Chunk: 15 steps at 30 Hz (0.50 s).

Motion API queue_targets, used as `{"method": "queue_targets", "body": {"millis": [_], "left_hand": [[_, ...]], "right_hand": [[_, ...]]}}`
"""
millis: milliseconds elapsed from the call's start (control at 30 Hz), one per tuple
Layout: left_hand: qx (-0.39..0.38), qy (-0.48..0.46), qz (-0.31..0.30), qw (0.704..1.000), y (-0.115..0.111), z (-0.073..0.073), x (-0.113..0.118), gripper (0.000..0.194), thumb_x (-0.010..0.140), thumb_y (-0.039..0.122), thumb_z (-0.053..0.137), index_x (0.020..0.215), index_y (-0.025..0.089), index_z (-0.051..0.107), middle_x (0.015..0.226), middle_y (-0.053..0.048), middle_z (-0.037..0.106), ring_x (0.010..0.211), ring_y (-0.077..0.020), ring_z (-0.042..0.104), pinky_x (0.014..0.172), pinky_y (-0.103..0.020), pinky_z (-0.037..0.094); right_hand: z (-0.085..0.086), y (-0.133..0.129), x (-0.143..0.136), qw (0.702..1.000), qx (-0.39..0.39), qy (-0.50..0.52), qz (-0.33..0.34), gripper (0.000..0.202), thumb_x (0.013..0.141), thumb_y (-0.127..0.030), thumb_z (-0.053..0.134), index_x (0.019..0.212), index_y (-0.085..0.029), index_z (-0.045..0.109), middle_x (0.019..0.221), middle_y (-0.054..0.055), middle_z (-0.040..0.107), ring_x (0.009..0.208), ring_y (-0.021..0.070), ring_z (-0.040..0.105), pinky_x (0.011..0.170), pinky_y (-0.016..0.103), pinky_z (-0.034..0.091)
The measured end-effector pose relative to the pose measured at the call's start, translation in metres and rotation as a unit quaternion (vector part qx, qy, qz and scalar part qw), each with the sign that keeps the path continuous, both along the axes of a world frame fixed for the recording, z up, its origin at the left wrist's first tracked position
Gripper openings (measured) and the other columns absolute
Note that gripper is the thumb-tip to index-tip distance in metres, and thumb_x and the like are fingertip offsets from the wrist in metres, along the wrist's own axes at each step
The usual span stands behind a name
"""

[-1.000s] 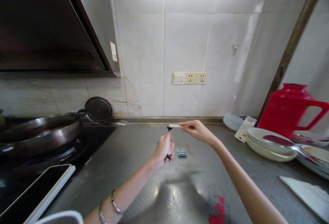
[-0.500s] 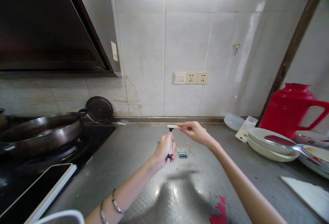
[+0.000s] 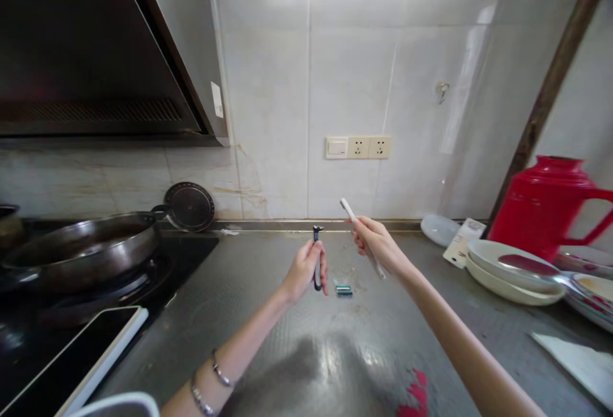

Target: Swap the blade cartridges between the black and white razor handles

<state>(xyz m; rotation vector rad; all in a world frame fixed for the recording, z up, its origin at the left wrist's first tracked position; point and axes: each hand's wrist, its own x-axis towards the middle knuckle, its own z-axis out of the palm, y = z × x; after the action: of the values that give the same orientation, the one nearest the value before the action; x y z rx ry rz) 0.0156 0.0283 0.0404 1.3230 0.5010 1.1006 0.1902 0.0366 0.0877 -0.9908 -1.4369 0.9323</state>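
Above the middle of the metal counter, my left hand (image 3: 304, 269) is closed around a dark razor handle (image 3: 317, 272), held upright; its top shows a small bare metal neck. To its right, my right hand (image 3: 376, 242) grips a slim white toothbrush (image 3: 349, 209), tilted with its head end up and to the left, apart from the razor handle. The lower end of the toothbrush sticks out below the palm. Just right of my left hand, a green razor cartridge (image 3: 343, 290) lies on the counter.
A large pan (image 3: 96, 248) sits on the stove at left, with a phone (image 3: 76, 359) in front. On the right are a red thermos jug (image 3: 539, 209), white plates (image 3: 514, 276), a printed card (image 3: 463, 242) and a napkin (image 3: 577, 363). A tiled wall (image 3: 268, 117) closes the back.
My right hand has drawn the toothbrush away from the razor's top, turning it from level to tilted with its head upward. My left hand stays nearly in place.
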Motion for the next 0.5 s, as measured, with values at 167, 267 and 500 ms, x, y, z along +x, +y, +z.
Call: {"method": "queue_targets", "body": {"millis": [167, 267, 500], "left_hand": [[-0.018, 0.019, -0.034, 0.999, 0.007, 0.001, -0.009, 0.04, 0.073, 0.053, 0.057, 0.075, 0.019, 0.037, 0.059, 0.008, 0.042, 0.043, -0.0047, 0.04, 0.049, -0.026, 0.05], [-0.009, 0.025, -0.035, 0.999, 0.009, -0.003, -0.008, 0.042, 0.071, 0.055, 0.06, 0.074, 0.019, 0.038, 0.06, 0.007, 0.041, 0.045, -0.0046, 0.039, 0.052, -0.024, 0.047], [0.0, 0.037, -0.054, 0.998, 0.006, -0.01, -0.003, 0.045, 0.068, 0.056, 0.063, 0.077, 0.018, 0.041, 0.06, 0.007, 0.038, 0.05, -0.005, 0.037, 0.052, -0.021, 0.037]], "right_hand": [[-0.009, -0.036, -0.02, 0.973, -0.115, 0.17, 0.107, 0.032, 0.067, -0.042, 0.066, 0.085, -0.018, 0.052, 0.058, -0.007, 0.042, 0.042, 0.0039, 0.034, 0.034, 0.013, 0.019], [-0.024, -0.058, -0.033, 0.959, -0.155, 0.181, 0.153, 0.031, 0.074, -0.046, 0.061, 0.089, -0.021, 0.05, 0.053, -0.009, 0.043, 0.035, 0.0022, 0.024, 0.031, 0.013, 0.013], [-0.041, -0.086, -0.051, 0.935, -0.168, 0.242, 0.198, 0.032, 0.079, -0.05, 0.057, 0.077, -0.021, 0.044, 0.047, -0.01, 0.035, 0.035, 0.0012, 0.012, 0.031, 0.014, 0.006]]}}
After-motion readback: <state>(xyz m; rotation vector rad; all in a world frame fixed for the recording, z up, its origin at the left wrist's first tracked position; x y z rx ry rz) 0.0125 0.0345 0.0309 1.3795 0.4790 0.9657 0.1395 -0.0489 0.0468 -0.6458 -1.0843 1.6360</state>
